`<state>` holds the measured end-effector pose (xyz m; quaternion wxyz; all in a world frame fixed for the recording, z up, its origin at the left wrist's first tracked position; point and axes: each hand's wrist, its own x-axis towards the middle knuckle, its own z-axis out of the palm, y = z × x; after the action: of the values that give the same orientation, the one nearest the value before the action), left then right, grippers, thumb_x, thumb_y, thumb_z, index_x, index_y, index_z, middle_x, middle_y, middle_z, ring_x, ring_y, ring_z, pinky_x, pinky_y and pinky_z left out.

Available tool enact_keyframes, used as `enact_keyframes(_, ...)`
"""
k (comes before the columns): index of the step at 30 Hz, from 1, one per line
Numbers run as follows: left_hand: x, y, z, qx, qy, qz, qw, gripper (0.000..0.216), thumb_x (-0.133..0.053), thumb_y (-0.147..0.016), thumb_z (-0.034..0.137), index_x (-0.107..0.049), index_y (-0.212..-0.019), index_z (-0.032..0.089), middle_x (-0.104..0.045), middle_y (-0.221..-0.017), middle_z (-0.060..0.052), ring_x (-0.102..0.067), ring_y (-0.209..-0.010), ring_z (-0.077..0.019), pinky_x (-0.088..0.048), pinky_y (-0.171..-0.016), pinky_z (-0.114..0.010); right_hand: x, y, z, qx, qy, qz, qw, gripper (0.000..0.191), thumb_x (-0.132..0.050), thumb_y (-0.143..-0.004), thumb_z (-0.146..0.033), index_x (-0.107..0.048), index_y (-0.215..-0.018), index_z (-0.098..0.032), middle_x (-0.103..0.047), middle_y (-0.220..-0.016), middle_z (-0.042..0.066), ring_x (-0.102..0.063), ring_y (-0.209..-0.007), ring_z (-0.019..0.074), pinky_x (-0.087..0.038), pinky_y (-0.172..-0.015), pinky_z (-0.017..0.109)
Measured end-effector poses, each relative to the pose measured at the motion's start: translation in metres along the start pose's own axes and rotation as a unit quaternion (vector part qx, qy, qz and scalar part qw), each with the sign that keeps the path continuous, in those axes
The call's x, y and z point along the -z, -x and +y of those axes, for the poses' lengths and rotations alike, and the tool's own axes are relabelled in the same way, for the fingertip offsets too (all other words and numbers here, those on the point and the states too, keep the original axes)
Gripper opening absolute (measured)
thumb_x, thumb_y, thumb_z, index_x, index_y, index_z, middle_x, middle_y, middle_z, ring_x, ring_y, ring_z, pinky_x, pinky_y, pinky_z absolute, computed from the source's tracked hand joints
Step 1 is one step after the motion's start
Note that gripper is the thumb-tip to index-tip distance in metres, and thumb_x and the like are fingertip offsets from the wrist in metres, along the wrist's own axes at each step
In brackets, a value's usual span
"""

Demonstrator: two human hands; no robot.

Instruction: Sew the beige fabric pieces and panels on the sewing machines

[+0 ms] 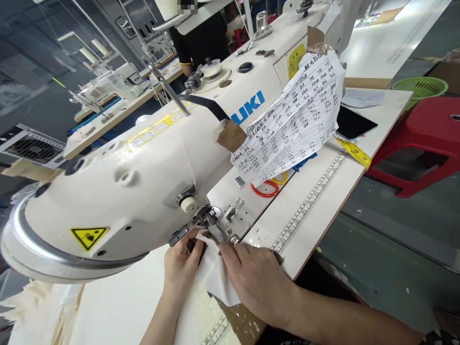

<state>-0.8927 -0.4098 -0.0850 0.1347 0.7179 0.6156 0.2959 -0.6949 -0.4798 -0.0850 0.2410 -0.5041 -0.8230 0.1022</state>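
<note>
A white JUKI sewing machine (151, 158) fills the middle of the view, its head tilted toward me. A small piece of white fabric (217, 275) lies on the machine bed under the presser foot (212, 225). My left hand (181, 266) pinches the fabric's left edge just beneath the needle area, fingers curled closed. My right hand (257, 280) lies on the fabric's right side, fingers pressed down and reaching to the presser foot. The needle itself is hidden by the machine head.
A handwritten sheet of figures (294, 120) is taped to the machine arm. Red-handled scissors (266, 188) lie under it. A yellow tape measure (355, 153), a dark tablet (354, 123), a red stool (420, 139) and a green basket (420, 87) are to the right. Another person stands behind the machine.
</note>
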Motion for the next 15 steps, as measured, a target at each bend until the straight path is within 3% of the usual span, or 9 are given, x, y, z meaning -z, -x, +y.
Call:
enact_keyframes(4, 0.0006, 0.0029, -0.0064, 0.017, 0.006, 0.013, 1.000, 0.021, -0.060, -0.080, 0.042, -0.071, -0.081, 0.024, -0.077, -0.090, 0.001, -0.071, -0.081, -0.0202, -0.056, -0.071, -0.026, -0.0009, -0.0006, 0.0000, -0.008, 0.001, -0.015, 1.000, 0.043, -0.060, -0.085, -0.008, -0.048, -0.127, -0.006, -0.065, -0.093, 0.011, -0.064, -0.076, 0.0259, -0.053, -0.055, 0.037)
enact_keyframes(7, 0.0004, 0.0039, -0.0093, -0.015, -0.002, 0.021, 1.000, 0.017, -0.060, -0.081, 0.038, -0.071, -0.082, 0.025, -0.076, -0.090, 0.002, -0.071, -0.082, -0.0194, -0.056, -0.072, -0.026, 0.0004, -0.0021, -0.0001, -0.015, 0.005, -0.028, 0.999, 0.040, -0.060, -0.087, -0.009, -0.050, -0.126, -0.007, -0.066, -0.093, 0.011, -0.065, -0.075, 0.0256, -0.053, -0.055, 0.036)
enact_keyframes(11, -0.0002, 0.0031, -0.0109, -0.132, -0.054, 0.045, 0.989, 0.012, -0.058, -0.088, 0.028, -0.069, -0.086, 0.025, -0.076, -0.092, 0.002, -0.071, -0.083, -0.0184, -0.055, -0.072, -0.027, -0.0006, -0.0043, -0.0003, -0.021, 0.015, -0.027, 0.999, 0.039, -0.057, -0.089, -0.007, -0.050, -0.128, -0.008, -0.067, -0.092, 0.010, -0.066, -0.073, 0.0243, -0.052, -0.054, 0.034)
enact_keyframes(15, 0.0034, 0.0004, -0.0063, -0.283, -0.099, 0.040, 0.953, 0.010, -0.056, -0.093, 0.014, -0.063, -0.092, 0.021, -0.072, -0.096, -0.002, -0.069, -0.089, -0.0180, -0.053, -0.078, -0.030, -0.0055, -0.0024, -0.0017, -0.020, 0.034, 0.003, 0.999, 0.046, -0.056, -0.089, -0.004, -0.046, -0.134, -0.004, -0.069, -0.093, 0.012, -0.067, -0.074, 0.0244, -0.052, -0.054, 0.033)
